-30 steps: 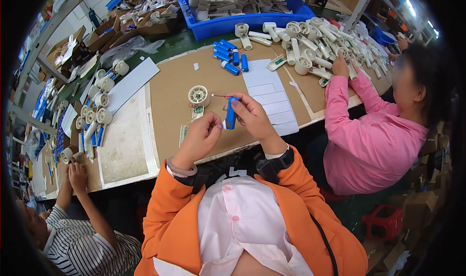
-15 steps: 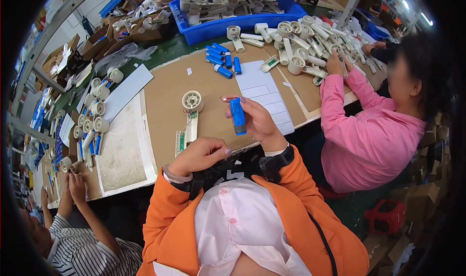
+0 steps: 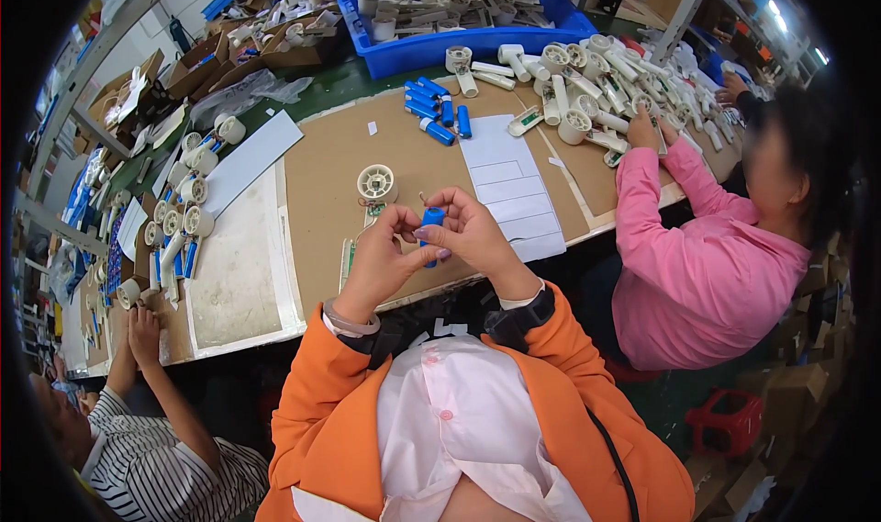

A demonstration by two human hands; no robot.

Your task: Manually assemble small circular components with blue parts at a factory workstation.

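A blue cylindrical battery [image 3: 432,216] is held upright over the front of the table between my two hands. My right hand [image 3: 473,237] grips it from the right, with the thumb across its front. From the left, my left hand [image 3: 378,256] closes its thumb and fingertips against the battery's side; its lower part is largely covered by the fingers. Just beyond my left hand lies an opened white handheld fan body [image 3: 376,183], its round head showing. My left hand hides much of its handle and green circuit board.
Several blue batteries [image 3: 436,132] lie beyond a lined paper sheet [image 3: 514,187]. White fan parts [image 3: 587,90] pile up at the far right, near a blue bin [image 3: 367,56]. A person in pink works at right; another in stripes sits at left beside more fan bodies [image 3: 197,219].
My left hand has risen and moved to the battery, now touching it. My right hand has drawn slightly left and turned the battery. The view has shifted a little.
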